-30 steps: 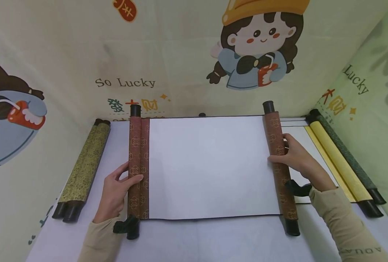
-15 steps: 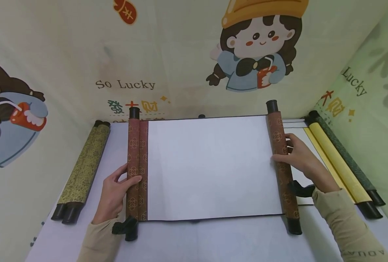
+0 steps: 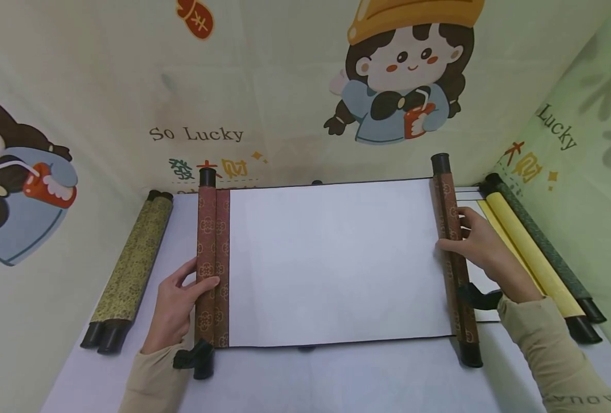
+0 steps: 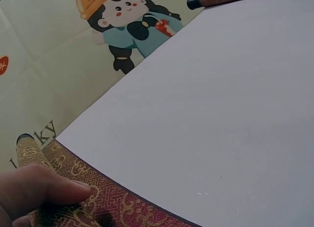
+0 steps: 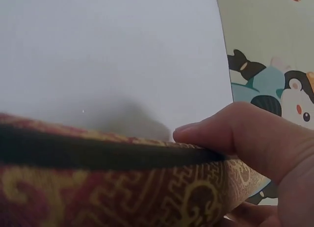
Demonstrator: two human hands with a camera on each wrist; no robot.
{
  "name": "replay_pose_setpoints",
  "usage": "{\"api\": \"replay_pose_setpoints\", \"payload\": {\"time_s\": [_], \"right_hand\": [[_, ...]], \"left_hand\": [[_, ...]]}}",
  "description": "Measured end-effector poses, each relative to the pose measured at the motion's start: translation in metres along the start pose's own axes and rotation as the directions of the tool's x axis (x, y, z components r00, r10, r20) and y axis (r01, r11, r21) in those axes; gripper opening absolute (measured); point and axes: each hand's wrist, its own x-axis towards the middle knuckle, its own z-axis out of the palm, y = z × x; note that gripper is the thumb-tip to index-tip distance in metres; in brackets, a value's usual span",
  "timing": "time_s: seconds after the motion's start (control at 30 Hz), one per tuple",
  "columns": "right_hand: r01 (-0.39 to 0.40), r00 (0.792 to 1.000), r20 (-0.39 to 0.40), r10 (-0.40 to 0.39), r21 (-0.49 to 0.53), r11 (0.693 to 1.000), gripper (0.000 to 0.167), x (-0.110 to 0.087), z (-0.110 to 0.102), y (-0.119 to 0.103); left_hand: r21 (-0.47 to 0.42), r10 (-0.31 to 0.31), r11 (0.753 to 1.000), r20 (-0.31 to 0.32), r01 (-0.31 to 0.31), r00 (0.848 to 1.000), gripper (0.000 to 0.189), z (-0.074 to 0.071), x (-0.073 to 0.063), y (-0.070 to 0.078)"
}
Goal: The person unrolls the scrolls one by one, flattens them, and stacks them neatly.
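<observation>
A hanging scroll lies unrolled across the middle in the head view, its blank white sheet (image 3: 336, 264) stretched between two red-brown brocade rollers with black end knobs. On the left, my left hand (image 3: 171, 310) grips the left roller (image 3: 205, 229), thumb laid across onto the brocade band beside it. The left wrist view shows that thumb (image 4: 59, 188) over the gold-patterned cloth. My right hand (image 3: 486, 252) holds the right roller (image 3: 462, 281), thumb on its inner side and fingers behind. A dark slit runs along this roller's brocade (image 5: 147, 197) in the right wrist view.
At the left lies a closed olive-patterned scroll (image 3: 135, 258). A yellow roller (image 3: 537, 252) and a dark green roller (image 3: 548, 246) lie at the right, partly behind my right arm. A printed cloth wall (image 3: 284, 86) rises behind the white table (image 3: 305, 378).
The right roller has moved to the right with my right hand, its top end slightly higher, and more white sheet shows. The left roller has shifted slightly left with my left hand.
</observation>
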Motion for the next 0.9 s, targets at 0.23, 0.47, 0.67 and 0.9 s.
{"api": "replay_pose_setpoints", "payload": {"time_s": [0.23,0.47,0.67,0.9], "right_hand": [[-0.001,1.0,0.009,0.001,0.015,1.0,0.086,0.0,-0.003,0.002],[-0.019,0.999,-0.032,0.019,-0.008,1.0,0.084,0.0,-0.007,0.008],[0.0,1.0,-0.028,0.0,-0.013,1.0,0.084,-0.001,-0.012,0.01],[0.005,1.0,-0.028,-0.005,-0.012,1.0,0.088,-0.003,-0.014,0.011]], "left_hand": [[-0.003,0.007,1.0,-0.001,-0.007,1.0,0.08,0.0,0.001,0.001],[-0.028,0.004,1.0,0.0,-0.004,1.0,0.08,-0.003,0.001,0.001],[-0.042,-0.008,0.999,0.01,0.009,1.0,0.081,-0.006,0.0,0.001],[-0.038,-0.01,0.999,0.008,0.01,1.0,0.081,-0.007,0.001,0.001]]}}
